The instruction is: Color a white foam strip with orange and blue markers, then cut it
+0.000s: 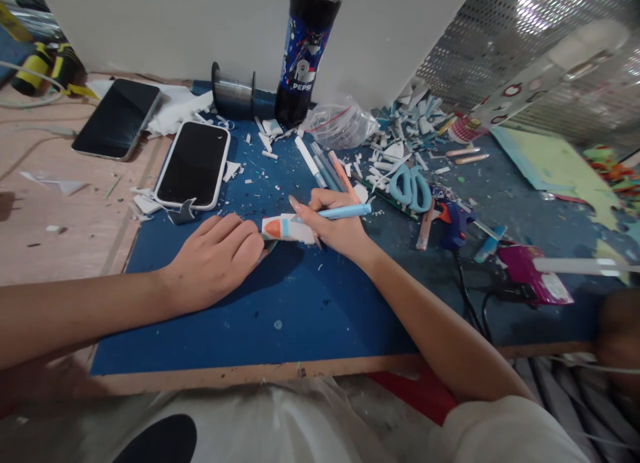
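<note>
Near the middle of the blue work surface, my left hand (220, 259) is closed around one end of a small white piece with orange and light-blue colouring (287, 228). The part inside the fist is hidden. My right hand (335, 226) pinches a light-blue marker (347, 211), its tip end down by the coloured piece and its back end pointing right. The right fingers also rest close against the white piece. Just beyond this hand lie several more markers, among them a white one (309, 159) and an orange one (344, 176).
Two phones (193, 164) lie at the left, beside a spool (233, 93). A Pepsi bottle (307, 56) stands at the back by a plastic bag (343, 124). White and blue scraps (407, 126) are heaped back right. Blue-handled scissors (411, 188) and a glue gun (456, 224) lie right.
</note>
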`<action>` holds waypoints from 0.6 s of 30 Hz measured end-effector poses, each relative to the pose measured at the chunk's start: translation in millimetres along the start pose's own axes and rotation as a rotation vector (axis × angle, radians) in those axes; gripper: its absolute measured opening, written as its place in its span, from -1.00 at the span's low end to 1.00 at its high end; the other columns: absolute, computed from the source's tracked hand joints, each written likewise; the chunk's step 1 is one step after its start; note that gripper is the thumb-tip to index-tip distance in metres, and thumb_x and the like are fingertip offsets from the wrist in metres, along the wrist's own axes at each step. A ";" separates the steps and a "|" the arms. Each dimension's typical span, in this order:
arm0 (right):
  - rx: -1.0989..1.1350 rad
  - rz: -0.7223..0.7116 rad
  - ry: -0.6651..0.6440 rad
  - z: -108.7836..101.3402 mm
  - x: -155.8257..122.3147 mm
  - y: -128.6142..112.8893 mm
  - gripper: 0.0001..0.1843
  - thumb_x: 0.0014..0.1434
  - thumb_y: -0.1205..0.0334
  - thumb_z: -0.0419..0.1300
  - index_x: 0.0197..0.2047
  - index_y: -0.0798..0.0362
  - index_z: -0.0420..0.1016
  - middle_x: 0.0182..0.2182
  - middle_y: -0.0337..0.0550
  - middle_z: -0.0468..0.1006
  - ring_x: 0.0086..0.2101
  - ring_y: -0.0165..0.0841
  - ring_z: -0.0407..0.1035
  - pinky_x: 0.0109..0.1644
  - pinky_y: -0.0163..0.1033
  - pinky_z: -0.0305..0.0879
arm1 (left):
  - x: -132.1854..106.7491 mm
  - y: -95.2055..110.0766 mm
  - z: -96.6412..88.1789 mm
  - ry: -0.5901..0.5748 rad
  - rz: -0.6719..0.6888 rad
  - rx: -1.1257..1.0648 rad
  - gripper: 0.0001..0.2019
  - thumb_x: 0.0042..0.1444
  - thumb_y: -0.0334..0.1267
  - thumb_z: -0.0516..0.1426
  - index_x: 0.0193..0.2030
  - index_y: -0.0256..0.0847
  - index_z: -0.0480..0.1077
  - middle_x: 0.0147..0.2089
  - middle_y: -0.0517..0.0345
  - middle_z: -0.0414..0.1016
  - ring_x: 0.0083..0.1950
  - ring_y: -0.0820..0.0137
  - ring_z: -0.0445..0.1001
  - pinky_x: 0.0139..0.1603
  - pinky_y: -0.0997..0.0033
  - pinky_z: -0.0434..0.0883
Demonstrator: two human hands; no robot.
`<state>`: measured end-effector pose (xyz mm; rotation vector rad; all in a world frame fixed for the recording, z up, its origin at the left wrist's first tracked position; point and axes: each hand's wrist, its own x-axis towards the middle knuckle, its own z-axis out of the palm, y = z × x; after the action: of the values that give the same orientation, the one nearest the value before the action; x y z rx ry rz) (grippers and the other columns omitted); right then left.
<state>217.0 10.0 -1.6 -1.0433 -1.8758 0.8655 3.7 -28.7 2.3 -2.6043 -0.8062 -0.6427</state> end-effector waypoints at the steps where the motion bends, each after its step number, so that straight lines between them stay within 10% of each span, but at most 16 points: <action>1: -0.016 0.005 0.003 0.1 0.0 -0.2 -0.54 0.11 0.21 0.16 -0.70 0.07 0.05 -0.72 -0.40 0.00 -0.65 -0.56 -0.02 -0.55 -0.35 0.01 | 0.0 0.1 0.0 0.000 0.000 -0.002 -0.78 0.09 -0.29 0.13 -0.49 -0.24 0.17 -0.46 0.11 0.39 -0.38 0.36 0.37 -0.44 0.39 0.25; 18: 0.020 -0.037 -0.063 -2.5 0.4 2.3 -0.54 0.09 0.27 0.15 -0.69 0.05 -0.04 -0.72 -0.42 -0.06 -0.68 -0.58 -0.07 -0.60 -0.37 -0.06 | 0.1 0.7 0.6 0.003 -0.009 -0.006 -0.78 0.09 -0.28 0.13 -0.49 -0.24 0.18 -0.45 0.14 0.39 -0.39 0.37 0.36 -0.45 0.39 0.24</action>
<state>219.8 11.8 -2.3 -0.9763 -1.9286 0.9029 4.4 -28.9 1.7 -2.6059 -0.8168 -0.6518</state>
